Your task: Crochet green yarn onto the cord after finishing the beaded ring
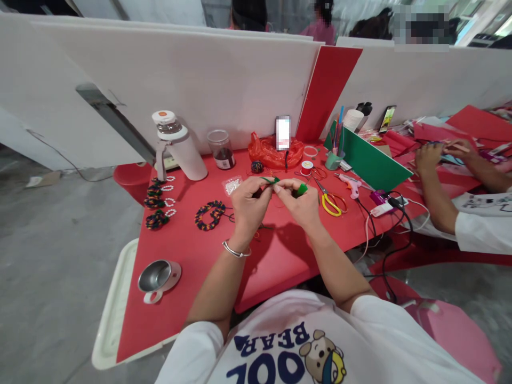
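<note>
While the left hand (pixel 248 207) and the right hand (pixel 303 209) meet fingertip to fingertip over the red worktop (pixel 196 250), it's a green strand (pixel 272 180) pinched right in the middle! The left hand has a narrow grip, thumb against fingers on that strand; the right hand is tight too, thumb and forefinger closed at the same spot, with a green tuft (pixel 303 189) showing beside its curled fingers. Whether tuft and strand are one piece, I cannot tell. Just beside the left hand lies a packet of white beads (pixel 232 186), and farther left, a braided loop (pixel 218 208), dark and orange, lying flat. Right of the right hand: yellow-handled scissors (pixel 331 206), then a pink-and-white glue gun (pixel 351 184). Farther back, a spool (pixel 306 168), a dark ball (pixel 257 167) and a red plastic bag (pixel 261 151), a lit phone (pixel 282 133) upright by it. Out on the left flank, a tall white bottle (pixel 187 153), dark bundles (pixel 155 202) with white beaded loops (pixel 170 202) beside them, and a metal-lined cup (pixel 174 276) nearer the camera.
</note>
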### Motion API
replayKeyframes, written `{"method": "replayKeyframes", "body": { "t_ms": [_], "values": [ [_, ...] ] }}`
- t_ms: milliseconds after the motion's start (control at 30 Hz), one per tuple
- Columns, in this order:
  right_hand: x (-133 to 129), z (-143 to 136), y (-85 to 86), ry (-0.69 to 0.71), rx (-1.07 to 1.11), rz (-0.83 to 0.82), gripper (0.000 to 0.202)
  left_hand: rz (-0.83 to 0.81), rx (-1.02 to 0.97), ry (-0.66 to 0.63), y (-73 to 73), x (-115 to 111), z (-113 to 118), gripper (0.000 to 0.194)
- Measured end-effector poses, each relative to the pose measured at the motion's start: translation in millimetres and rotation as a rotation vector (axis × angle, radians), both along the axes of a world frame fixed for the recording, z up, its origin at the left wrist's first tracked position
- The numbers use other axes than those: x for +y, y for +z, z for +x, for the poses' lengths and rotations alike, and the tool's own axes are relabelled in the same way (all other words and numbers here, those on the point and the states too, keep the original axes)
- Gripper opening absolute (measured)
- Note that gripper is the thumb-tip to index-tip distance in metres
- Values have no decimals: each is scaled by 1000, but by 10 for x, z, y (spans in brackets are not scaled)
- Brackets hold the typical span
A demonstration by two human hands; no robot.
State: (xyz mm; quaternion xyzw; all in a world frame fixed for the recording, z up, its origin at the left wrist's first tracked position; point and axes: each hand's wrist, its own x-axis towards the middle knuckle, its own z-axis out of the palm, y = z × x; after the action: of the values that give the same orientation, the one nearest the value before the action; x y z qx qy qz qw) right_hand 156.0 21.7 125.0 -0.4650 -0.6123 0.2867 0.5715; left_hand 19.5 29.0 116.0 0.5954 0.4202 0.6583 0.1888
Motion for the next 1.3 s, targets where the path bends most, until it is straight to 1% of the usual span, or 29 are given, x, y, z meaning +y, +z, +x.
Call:
{"method": "replayKeyframes", "body": {
  "t_ms": [233,367,533,667,833,1033,1167,1233,1300],
  "values": [
    [13,-4,2,12,24,-37,21,42,41,-22,40,-19,-5,17],
    [17,8,-5,5,31,-54,21,50,35,-36,33,-17,0,17],
    [18,28,-22,-45,51,-59,21,-7,-34,-37,0,11,-9,15],
    [8,28,-13,-34,36,-33,21,-22,-48,-36,-7,18,-16,15],
    [-3,9,8,-7,10,14,23,37,-5,-42,-11,8,-9,20],
    [-8,5,24,2,16,-56,28,133,16,-31,-31,26,-4,21],
    [9,14,13,40,43,-71,24,192,58,-38,-23,27,-1,21],
    [20,18,0,51,67,-88,23,194,58,-43,-18,21,2,21],
    [25,20,-12,55,89,-111,23,150,40,-51,-14,15,4,22]
  ]
}}
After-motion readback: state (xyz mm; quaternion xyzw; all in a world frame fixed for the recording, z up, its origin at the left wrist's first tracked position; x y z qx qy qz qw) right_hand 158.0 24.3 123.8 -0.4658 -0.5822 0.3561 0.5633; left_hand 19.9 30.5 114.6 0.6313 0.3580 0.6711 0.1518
